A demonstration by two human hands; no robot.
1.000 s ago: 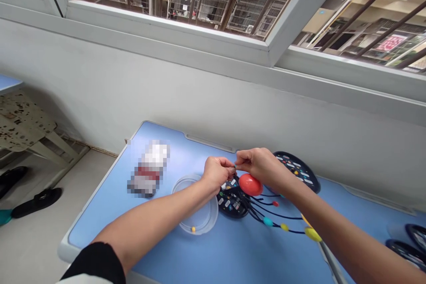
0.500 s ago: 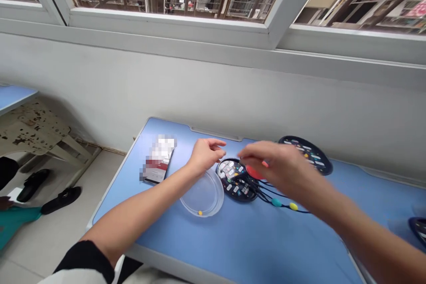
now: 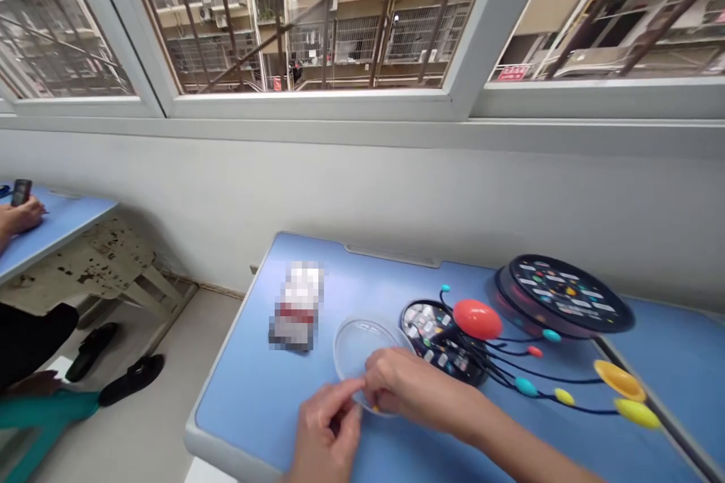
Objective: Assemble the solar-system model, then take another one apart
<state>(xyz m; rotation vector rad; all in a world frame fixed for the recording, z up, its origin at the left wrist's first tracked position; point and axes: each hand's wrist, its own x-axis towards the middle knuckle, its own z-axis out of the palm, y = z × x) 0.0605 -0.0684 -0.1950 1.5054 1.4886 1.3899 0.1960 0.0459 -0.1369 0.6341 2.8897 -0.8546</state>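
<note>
Clear plastic dish (image 3: 356, 347) on blue desk (image 3: 266, 407) | 1 yellow bead (image 3: 375, 409) at near rim, half hidden | right hand (image 3: 411, 386) fingertips at rim, grasp unclear | left hand (image 3: 329, 430) loosely open, just beside | step: picking bead | next: calls for fine pinch

Clear round plastic dish (image 3: 358, 351) — lying flat, sm. yellow bead (image 3: 375, 409) inside, by rim.

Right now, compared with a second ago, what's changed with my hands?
Both hands have moved back toward you from above the black disc. The left hand and right hand now sit together at the near rim of the clear plastic dish. I can't tell whether they hold anything. The disc and red oval piece stayed put.
</note>
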